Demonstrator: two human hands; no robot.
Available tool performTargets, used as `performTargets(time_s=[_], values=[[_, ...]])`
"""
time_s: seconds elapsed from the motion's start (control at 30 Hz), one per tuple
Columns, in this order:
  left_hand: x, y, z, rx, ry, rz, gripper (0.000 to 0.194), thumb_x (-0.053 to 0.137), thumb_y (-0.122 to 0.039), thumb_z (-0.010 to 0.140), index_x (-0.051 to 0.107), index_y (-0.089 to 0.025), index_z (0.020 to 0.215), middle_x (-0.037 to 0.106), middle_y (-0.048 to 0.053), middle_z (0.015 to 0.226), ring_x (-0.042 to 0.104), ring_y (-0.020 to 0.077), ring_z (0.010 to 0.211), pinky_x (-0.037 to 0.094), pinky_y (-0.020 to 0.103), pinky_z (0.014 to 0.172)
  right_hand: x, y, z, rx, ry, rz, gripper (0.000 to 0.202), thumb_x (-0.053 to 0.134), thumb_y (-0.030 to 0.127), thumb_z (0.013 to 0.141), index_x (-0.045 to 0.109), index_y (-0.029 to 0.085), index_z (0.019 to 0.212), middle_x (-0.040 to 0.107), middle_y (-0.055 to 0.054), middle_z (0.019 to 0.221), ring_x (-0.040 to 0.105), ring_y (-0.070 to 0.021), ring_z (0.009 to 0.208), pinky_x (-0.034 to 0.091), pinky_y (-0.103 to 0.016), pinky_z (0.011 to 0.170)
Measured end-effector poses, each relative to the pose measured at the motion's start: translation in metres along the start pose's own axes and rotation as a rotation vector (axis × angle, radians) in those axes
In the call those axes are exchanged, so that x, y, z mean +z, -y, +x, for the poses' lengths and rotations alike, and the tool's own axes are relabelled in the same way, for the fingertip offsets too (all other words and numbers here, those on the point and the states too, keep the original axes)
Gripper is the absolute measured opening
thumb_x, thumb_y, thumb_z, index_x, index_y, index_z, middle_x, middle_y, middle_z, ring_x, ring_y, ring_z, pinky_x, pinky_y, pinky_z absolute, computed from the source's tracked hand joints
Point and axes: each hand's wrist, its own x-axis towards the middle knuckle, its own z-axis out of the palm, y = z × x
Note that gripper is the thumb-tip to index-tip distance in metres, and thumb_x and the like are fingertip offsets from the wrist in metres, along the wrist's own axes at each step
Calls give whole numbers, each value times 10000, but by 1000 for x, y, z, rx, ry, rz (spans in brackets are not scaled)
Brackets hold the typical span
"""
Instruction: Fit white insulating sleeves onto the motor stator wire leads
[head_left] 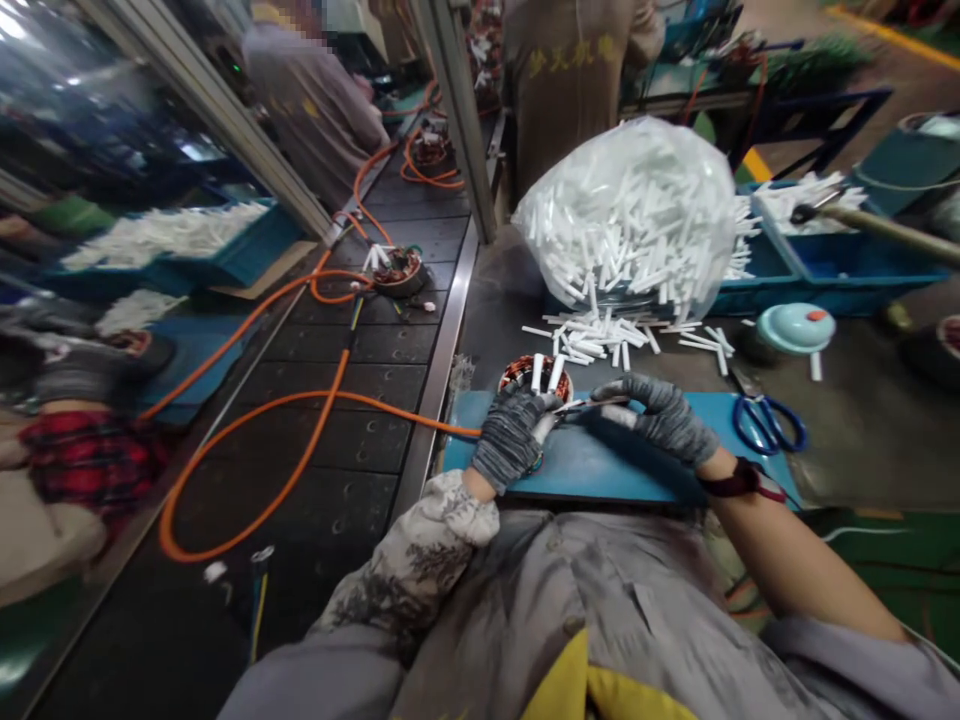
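A stator with copper windings [517, 372] sits on a blue mat [585, 470], with white sleeves [538, 372] standing up from it. My left hand [514, 437], in a grey knit glove, lies against the stator's near side, its thumb and fingers closed on a thin wire lead [574, 404]. To the right, my right hand [660, 412], gloved the same way, pinches the other end of this thin lead; its exact tip is too small to make out. Blue-handled scissors [769, 425] lie right of my right hand.
Loose white sleeves [600, 335] lie behind the mat, before a clear bag [630, 220] full of them. A light-blue lidded container [795, 328] and blue bins [840, 260] stand right. An orange cable [300, 470] loops over the conveyor [360, 440]. Co-workers stand beyond and at left.
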Motion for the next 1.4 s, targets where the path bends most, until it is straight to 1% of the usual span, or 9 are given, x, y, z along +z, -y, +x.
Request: performTargets(time_s=[0.13, 0.2, 0.27, 0.37, 0.47, 0.6, 0.8, 1.13, 1.4], values=[[0, 1, -1, 45, -80, -48, 240, 524, -218, 970, 726, -219, 1098, 792, 42, 1073, 739, 230, 1029, 518, 447, 1110, -9, -8, -4, 47, -178, -100, 294, 680, 471, 880, 771, 219, 999, 794, -61, 914, 737, -235, 804, 593, -357, 738], [0, 2, -1, 53, -119, -70, 235, 531, -224, 960, 727, -231, 1088, 795, 35, 1061, 743, 242, 1014, 535, 462, 1087, -14, -13, 5, -9, -374, -239, 305, 628, 466, 921, 757, 213, 1034, 786, -86, 960, 727, -249, 863, 582, -387, 806], [0, 2, 0, 46, -127, -80, 245, 526, -229, 951, 726, -263, 1089, 797, 9, 1056, 745, 250, 998, 547, 484, 1069, -18, -16, 25, -60, -441, -440, 325, 577, 443, 957, 741, 206, 1110, 766, -120, 1075, 698, -278, 1008, 537, -435, 941], [0, 2, 0, 21, -93, -69, 265, 509, -238, 950, 729, -296, 1086, 795, -15, 1064, 744, 260, 1009, 549, 505, 1066, -26, -19, 60, 30, -249, -756, 412, 568, 386, 952, 682, 173, 1285, 693, -168, 1275, 607, -341, 1199, 441, -501, 1066], [-1, 1, 0, 12, -74, -62, 258, 515, -245, 954, 736, -256, 1087, 795, 26, 1071, 744, 262, 1026, 539, 490, 1085, -36, -24, 70, 116, -140, -901, 495, 526, 372, 959, 615, 149, 1392, 641, -180, 1362, 586, -358, 1217, 440, -487, 1051], [0, 0, -1, -36, -13, -35, 250, 530, -263, 955, 723, -278, 1113, 781, 14, 1135, 726, 253, 1096, 497, 485, 1145, -65, -46, 42, 165, -162, -962, 436, 478, 421, 968, 726, 184, 1237, 721, -146, 1186, 649, -331, 1063, 498, -430, 929], [4, 1, -1, -61, -7, -49, 231, 560, -268, 940, 729, -299, 1094, 784, -9, 1128, 723, 258, 1105, 500, 484, 1140, -112, -67, 9, 471, -141, -1172, 419, 481, 335, 971, 746, 101, 1196, 709, -217, 1163, 657, -351, 1009, 498, -438, 846], [1, 2, -1, -32, -61, -44, 257, 507, -268, 946, 729, -299, 1072, 798, -17, 1066, 750, 248, 1022, 526, 480, 1103, -88, -79, 40, 496, -14, -1194, 434, 402, 278, 982, 714, 133, 1246, 702, -229, 1202, 610, -363, 1086, 470, -474, 885], [3, 4, -2, 31, -112, -63, 254, 506, -238, 960, 730, -255, 1078, 797, 18, 1048, 749, 244, 981, 524, 470, 1085, -88, -76, 36, 497, -41, -1217, 457, 383, 332, 999, 700, 106, 1239, 678, -243, 1200, 585, -367, 1122, 443, -472, 924]])
